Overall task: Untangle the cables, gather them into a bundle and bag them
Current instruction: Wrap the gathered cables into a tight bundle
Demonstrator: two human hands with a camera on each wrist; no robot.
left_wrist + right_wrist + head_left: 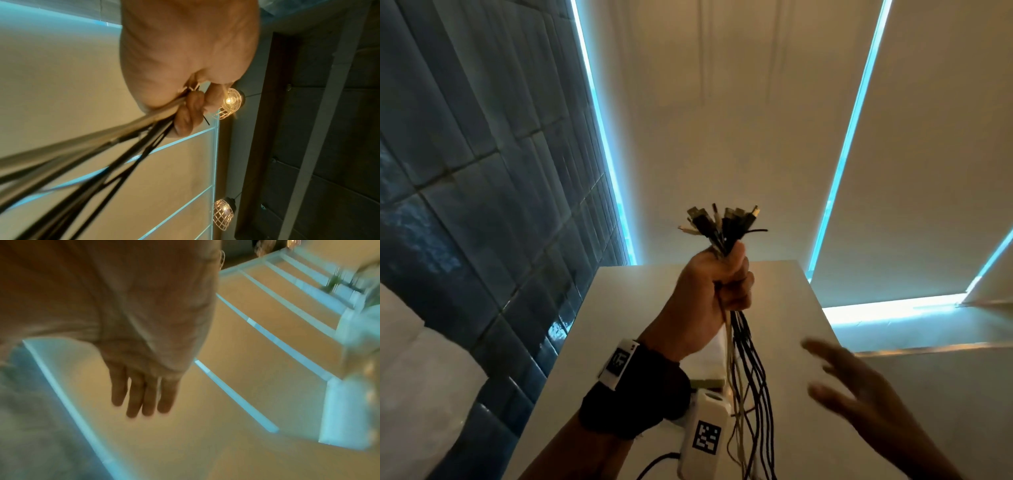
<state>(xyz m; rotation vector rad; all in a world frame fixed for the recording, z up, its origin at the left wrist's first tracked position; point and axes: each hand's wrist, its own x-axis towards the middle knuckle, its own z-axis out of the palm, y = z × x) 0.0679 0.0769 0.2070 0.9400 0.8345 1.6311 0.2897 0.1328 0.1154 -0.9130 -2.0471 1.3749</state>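
My left hand (717, 291) is raised above the white table (791, 308) in a fist around a bundle of black and white cables (748, 363). Their plug ends (722, 221) fan out above the fist, and the strands hang down past the wrist to the bottom of the head view. In the left wrist view the cables (98, 149) run blurred from the curled fingers (188, 113) toward the lower left. My right hand (859, 383) hovers to the right of the hanging strands, blurred, fingers (141, 395) straight and spread, holding nothing. No bag shows in any view.
A dark blue tiled wall (465, 171) stands on the left. Beige roller blinds (722, 120) with bright blue gaps fill the back. A white wrist device with a marker (705, 435) hangs below my left arm. Two caged lamps (230, 102) glow in the left wrist view.
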